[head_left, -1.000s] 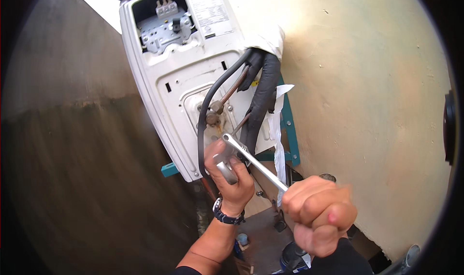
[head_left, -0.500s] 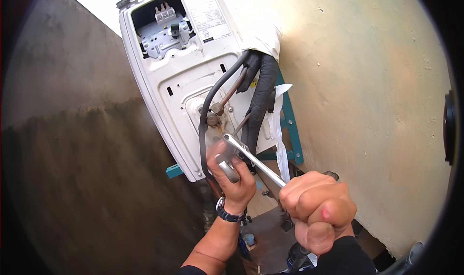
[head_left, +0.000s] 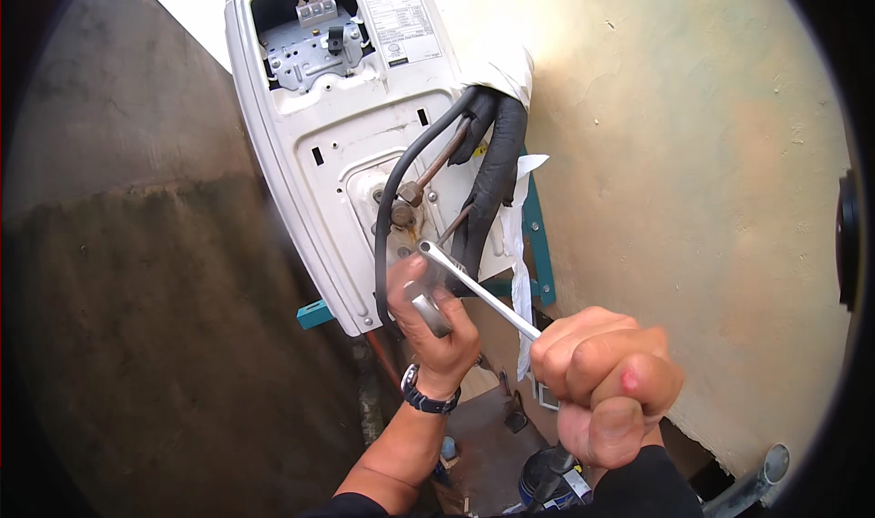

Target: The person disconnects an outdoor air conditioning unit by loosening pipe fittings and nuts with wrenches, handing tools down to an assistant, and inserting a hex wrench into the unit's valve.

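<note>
A silver wrench (head_left: 497, 303) is in my right hand (head_left: 612, 381), the fist closed round its handle. Its head reaches the lower valve area of a white air-conditioner outdoor unit (head_left: 284, 185). My left hand (head_left: 445, 336), partly blurred, curls round a thick grey metal tool (head_left: 428, 310), just below the wrench head; most of that tool is hidden. Above the fingers sits a brass valve (head_left: 403, 214), with a flare nut (head_left: 411, 193) and a copper pipe (head_left: 445, 158) joined to it. The fitting at the wrench's jaws is mostly covered.
A black cable (head_left: 384, 254) loops past my left hand. Black insulated pipes (head_left: 499, 158) hang on the right beside a strip of white wrapping (head_left: 521, 263). Teal brackets (head_left: 538, 245) support the unit between two walls. Below stand a dark bucket (head_left: 538, 477) and a metal pipe (head_left: 756, 482).
The view has shifted slightly. My right hand sits a little further right, still gripping the wrench; my left hand keeps its hold at about the same spot on the unit.
</note>
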Motion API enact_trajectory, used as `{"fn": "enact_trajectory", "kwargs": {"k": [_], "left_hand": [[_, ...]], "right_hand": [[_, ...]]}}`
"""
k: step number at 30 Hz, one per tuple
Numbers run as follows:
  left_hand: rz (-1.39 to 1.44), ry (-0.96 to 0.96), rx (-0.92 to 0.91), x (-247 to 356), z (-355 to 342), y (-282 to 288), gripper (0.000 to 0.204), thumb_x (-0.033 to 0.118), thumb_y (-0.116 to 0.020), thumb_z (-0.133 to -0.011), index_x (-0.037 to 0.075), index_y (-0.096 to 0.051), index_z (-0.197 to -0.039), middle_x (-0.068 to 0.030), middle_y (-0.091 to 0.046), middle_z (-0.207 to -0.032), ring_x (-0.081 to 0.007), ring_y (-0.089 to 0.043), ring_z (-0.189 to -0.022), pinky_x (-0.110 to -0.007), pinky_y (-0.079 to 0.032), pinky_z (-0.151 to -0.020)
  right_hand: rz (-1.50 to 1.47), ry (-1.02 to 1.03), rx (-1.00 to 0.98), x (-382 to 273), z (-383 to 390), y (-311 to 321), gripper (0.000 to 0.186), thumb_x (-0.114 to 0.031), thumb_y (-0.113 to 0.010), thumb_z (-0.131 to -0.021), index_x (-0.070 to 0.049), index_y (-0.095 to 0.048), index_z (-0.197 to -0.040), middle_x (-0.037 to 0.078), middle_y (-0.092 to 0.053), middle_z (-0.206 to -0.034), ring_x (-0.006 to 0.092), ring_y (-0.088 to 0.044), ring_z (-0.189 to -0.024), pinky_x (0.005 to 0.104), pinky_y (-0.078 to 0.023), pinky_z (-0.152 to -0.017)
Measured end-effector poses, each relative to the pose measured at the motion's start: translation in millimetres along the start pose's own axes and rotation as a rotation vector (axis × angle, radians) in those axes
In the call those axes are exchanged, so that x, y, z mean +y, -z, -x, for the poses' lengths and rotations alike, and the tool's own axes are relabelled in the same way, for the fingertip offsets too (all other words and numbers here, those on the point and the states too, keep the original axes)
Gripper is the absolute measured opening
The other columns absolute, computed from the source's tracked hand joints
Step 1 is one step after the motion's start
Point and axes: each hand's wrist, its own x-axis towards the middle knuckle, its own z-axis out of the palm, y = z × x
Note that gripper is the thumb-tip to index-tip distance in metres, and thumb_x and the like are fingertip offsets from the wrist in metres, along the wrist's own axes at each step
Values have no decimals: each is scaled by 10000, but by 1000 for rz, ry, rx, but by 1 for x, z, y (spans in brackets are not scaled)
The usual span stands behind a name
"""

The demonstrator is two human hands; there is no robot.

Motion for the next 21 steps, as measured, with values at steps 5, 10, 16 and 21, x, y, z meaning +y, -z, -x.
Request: {"fn": "enact_trajectory", "kwargs": {"k": [5, 10, 16, 21], "left_hand": [[-6, -12, -64, 1, -2, 4, 438, -45, -473, -934, 1, -443, -1369, -157, -453, -1339, -254, -494, -1222, -369, -411, -1074], [31, 10, 11, 2, 1, -2, 532, -88, -519, -848, -4, -487, -1372, -193, -548, -1297, -371, -547, -1207, -463, -420, -1066], [37, 25, 24, 1, -1, -3, 543, -105, -516, -837, 1, -483, -1368, -199, -548, -1287, -370, -545, -1194, -454, -426, -1059], [17, 3, -43, 2, -2, 1, 462, -64, -470, -912, 6, -450, -1368, -164, -463, -1324, -264, -507, -1204, -373, -430, -1062]], "right_hand": [[-55, -144, -215, -11, 3, 15, 257, -46, -586, -983, -65, -367, -849, 25, -363, -593, 208, -347, -446, 344, -321, -424], [-6, -180, -171, -15, -3, 7, 228, -48, -572, -984, -79, -378, -868, 24, -350, -592, 202, -321, -445, 337, -317, -421], [25, -90, -80, -9, -8, -3, 358, -137, -601, -1017, -91, -321, -799, 1, -297, -541, 148, -249, -410, 309, -251, -385], [27, -148, -260, -14, -6, 14, 253, -56, -589, -985, -74, -365, -868, 32, -338, -588, 218, -314, -445, 340, -305, -424]]}}
